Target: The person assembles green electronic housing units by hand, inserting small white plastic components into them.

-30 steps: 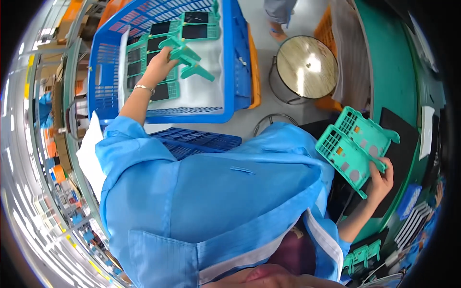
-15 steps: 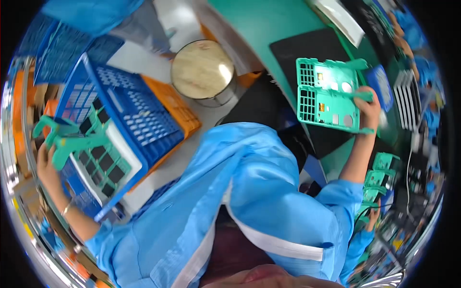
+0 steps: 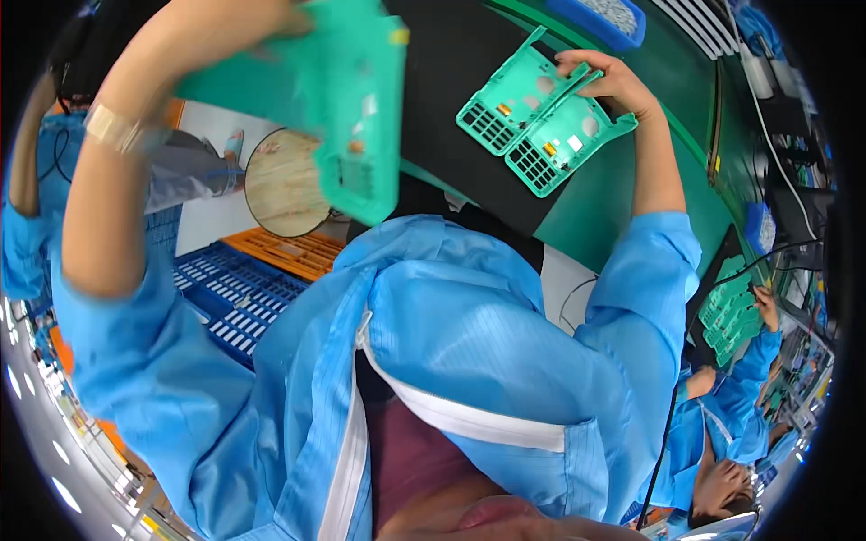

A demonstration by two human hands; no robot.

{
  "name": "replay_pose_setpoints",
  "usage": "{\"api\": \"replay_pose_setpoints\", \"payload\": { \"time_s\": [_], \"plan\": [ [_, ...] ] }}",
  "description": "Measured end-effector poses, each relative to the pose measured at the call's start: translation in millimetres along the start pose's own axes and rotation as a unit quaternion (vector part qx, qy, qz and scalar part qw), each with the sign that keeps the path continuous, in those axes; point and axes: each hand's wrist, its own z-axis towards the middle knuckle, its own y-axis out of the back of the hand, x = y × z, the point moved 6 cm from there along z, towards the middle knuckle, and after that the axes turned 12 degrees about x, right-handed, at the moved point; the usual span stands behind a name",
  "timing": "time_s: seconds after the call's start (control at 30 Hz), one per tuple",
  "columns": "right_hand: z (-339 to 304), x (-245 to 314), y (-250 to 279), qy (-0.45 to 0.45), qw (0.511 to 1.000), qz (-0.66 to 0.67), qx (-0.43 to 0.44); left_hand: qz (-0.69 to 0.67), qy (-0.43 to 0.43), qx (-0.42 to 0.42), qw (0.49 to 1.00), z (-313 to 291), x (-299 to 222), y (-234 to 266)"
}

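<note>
The right hand (image 3: 613, 81) grips two green plastic trays (image 3: 541, 122) by their upper edge, resting them on the black mat (image 3: 451, 54) of the green counter (image 3: 631, 189). The left hand (image 3: 271, 18), raised and blurred, holds another green tray (image 3: 347, 99) above a round stool (image 3: 284, 185)

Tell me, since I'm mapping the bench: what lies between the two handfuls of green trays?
In the head view, only the black mat lies between the left hand's green trays and the right hand's pair.
</note>
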Motion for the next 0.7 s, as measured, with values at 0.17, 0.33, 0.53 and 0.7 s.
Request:
{"api": "replay_pose_setpoints", "payload": {
  "time_s": [0.17, 0.33, 0.53, 0.7],
  "plan": [
    [-1.8, 9.7, 12.0, -0.024, 0.987, -0.153, -0.032, 0.191, -0.052, 0.099, 0.975, 167.5, -67.3, -5.0],
    [-35.4, 14.4, 15.2, -0.039, 0.971, -0.174, -0.162, 0.197, -0.016, 0.166, 0.966, 203.4, -118.3, -10.3],
    [-95.6, 40.8, -16.8, 0.066, 0.883, -0.216, -0.41, 0.109, -0.143, -0.108, 0.978, 164.7, -112.6, 24.8],
    [-58.9, 71.2, -97.5, -0.005, 0.926, -0.264, -0.268, -0.094, -0.071, -0.192, 0.974, 172.2, 13.4, -21.2]
  ]
}}
